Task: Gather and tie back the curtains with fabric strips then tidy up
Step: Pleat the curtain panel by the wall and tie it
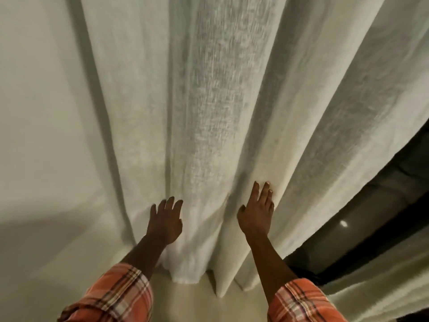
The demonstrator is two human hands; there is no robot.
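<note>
A white, loosely woven curtain (209, 101) hangs in long vertical folds and fills most of the view, its hem just above the floor. My left hand (165, 220) lies flat on a fold at the lower centre, fingers spread, holding nothing. A little to the right and higher, my right hand (256, 211) rests against another fold with straight fingers; its fingertips press into the crease. No fabric strip is in view.
A plain pale wall (39, 112) stands to the left of the curtain. At the right a dark window pane (383, 205) shows behind the curtain's edge, with a light spot reflected in it. Pale floor (204, 303) lies below the hem.
</note>
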